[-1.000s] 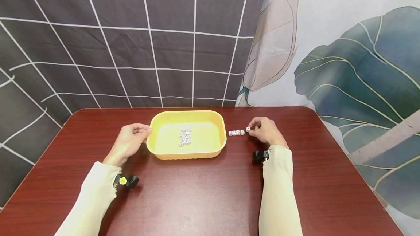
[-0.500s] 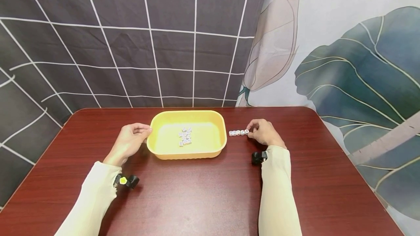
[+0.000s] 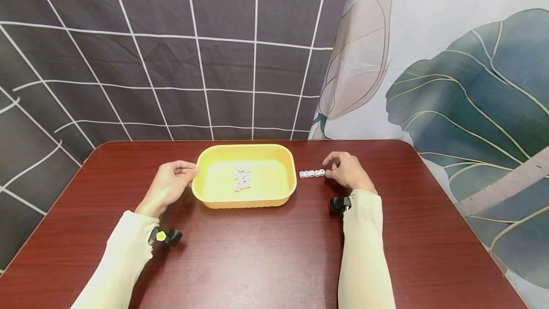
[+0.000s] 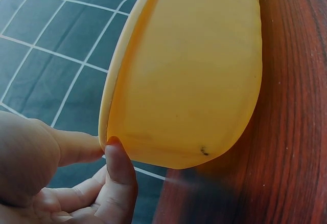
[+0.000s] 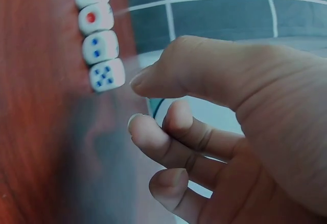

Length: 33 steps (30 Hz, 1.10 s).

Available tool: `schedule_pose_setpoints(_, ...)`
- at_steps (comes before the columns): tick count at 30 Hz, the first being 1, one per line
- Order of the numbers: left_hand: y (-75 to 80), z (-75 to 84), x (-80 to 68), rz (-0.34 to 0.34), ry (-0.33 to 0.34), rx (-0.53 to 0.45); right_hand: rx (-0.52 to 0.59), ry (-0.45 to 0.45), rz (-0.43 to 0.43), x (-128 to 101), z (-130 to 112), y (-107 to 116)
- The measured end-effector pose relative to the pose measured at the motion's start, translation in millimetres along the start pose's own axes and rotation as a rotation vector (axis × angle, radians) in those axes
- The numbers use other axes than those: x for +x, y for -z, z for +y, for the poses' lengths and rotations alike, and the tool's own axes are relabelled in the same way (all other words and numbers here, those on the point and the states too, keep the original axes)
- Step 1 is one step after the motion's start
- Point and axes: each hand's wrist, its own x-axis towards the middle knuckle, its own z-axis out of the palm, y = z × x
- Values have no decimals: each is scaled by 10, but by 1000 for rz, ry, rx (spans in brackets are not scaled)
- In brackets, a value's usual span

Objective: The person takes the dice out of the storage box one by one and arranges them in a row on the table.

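Observation:
My left hand (image 3: 168,185) pinches the left end of a yellow plastic tub (image 3: 244,202), thumb and finger on either side of its rim in the left wrist view. Inside the tub lies a loose cluster of white dice (image 3: 242,179). To the tub's right, several more dice (image 3: 311,173) stand in a straight row on the table. The end die (image 5: 108,75) shows five blue pips in the right wrist view. Just beside it is my right hand (image 3: 346,171), fingers bent loosely, thumb and fingertips apart with nothing between them.
The dark red wooden table (image 3: 257,252) carries the tub and dice. Behind it hangs a grey cloth (image 3: 223,61) with white grid lines, and a leaf-patterned cloth (image 3: 429,61) is at the right. A black wrist camera (image 3: 339,205) sits on the right sleeve.
My right hand brought a die left to the end of the row, let it go and drew back slightly right. The left hand stayed on the tub's rim.

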Motion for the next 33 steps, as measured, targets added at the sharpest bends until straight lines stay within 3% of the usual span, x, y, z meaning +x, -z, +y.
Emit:
schedule_pose_setpoints(18,15,-13,7,10,-8,30,-2,117,103,-3,-309,76)
schedule_pose_setpoints(33,11,-6,5,9,2,38,38,195,83,40,-609,-53)
